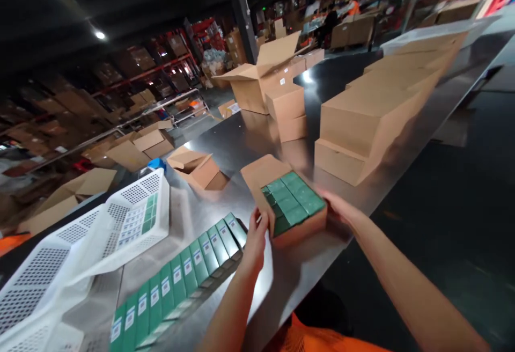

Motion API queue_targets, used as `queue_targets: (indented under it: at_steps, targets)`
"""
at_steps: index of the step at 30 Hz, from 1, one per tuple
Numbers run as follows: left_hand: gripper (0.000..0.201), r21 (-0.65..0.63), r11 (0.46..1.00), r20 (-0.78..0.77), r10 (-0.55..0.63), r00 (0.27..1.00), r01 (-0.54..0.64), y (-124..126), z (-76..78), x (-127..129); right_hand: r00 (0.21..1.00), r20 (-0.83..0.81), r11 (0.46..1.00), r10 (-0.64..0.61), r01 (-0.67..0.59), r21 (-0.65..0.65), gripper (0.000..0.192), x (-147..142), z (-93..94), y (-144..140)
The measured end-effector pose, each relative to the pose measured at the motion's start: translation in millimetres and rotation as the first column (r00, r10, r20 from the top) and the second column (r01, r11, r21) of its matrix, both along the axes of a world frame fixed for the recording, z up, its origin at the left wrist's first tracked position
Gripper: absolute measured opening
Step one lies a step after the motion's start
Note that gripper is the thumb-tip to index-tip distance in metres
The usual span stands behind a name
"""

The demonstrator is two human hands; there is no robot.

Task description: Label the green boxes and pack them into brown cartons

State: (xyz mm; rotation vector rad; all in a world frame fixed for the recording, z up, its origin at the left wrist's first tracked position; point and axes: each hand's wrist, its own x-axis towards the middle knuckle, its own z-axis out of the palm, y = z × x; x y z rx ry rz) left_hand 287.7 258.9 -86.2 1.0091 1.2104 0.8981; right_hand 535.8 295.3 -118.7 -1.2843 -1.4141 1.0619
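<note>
An open cardboard box (300, 229) packed with small green boxes (293, 197) sits between my hands on the metal table, its lid folded back on the far left side. My left hand (257, 231) grips its near left edge, thumb at the rim. Against the right wall, my right hand (338, 205) holds the same box; some of its fingers are hidden behind the cardboard. Just left of my left hand, a long row of green boxes with white labels (177, 274) stands on the table.
White perforated baskets (164, 210) stand at the left, one holding labelled green boxes. A small open carton (199, 169) lies beyond the row. Closed cartons (350, 126) line the right side, with stacked small cartons (286, 110) and a large open carton (247, 94) farther back.
</note>
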Motion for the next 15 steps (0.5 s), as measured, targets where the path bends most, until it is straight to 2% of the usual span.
queue_targets:
  at_steps: [1,3,5,7,9,10,12,14,15]
  targets:
    - [0.074,-0.010,0.999,0.050,0.037,0.998,-0.037,7,3.4,0,0.997,-0.076,0.997,0.018,-0.023,-0.070,0.051,4,-3.0,-17]
    - [0.085,-0.035,0.999,0.098,0.042,0.994,-0.039,20,11.8,-5,0.993,-0.114,0.988,0.008,-0.026,-0.151,0.059,10,-5.5,-42]
    - [0.091,-0.050,0.997,0.033,-0.051,0.998,0.053,33,21.9,-11,0.999,-0.038,0.989,-0.039,0.034,-0.142,0.073,11,-0.4,-47]
    - [0.090,-0.030,0.987,-0.032,-0.157,0.987,0.156,41,30.6,-16,0.999,0.017,0.997,-0.046,0.047,-0.067,0.088,6,9.8,-36]
    - [0.089,0.015,0.986,-0.044,-0.163,0.986,0.164,42,33.8,-19,0.998,-0.067,1.000,0.016,-0.015,0.021,0.099,-3,19.6,-19]
    - [0.090,0.052,0.991,-0.040,-0.118,0.992,0.120,38,32.6,-20,0.992,-0.119,0.996,0.030,-0.020,0.083,0.104,-8,23.1,-12]
    - [0.091,0.154,0.988,-0.022,0.010,1.000,-0.006,23,24.2,-19,0.984,-0.178,0.967,-0.004,0.049,0.248,0.109,-16,26.3,-9]
    - [0.086,0.264,0.959,0.017,0.097,0.995,-0.098,2,10.3,-15,0.986,-0.160,0.907,-0.040,0.103,0.408,0.110,-19,25.6,-19]
    - [0.080,0.310,0.943,0.036,0.111,0.993,-0.117,-9,3.0,-12,0.991,-0.131,0.876,-0.030,0.089,0.474,0.104,-18,24.5,-28]
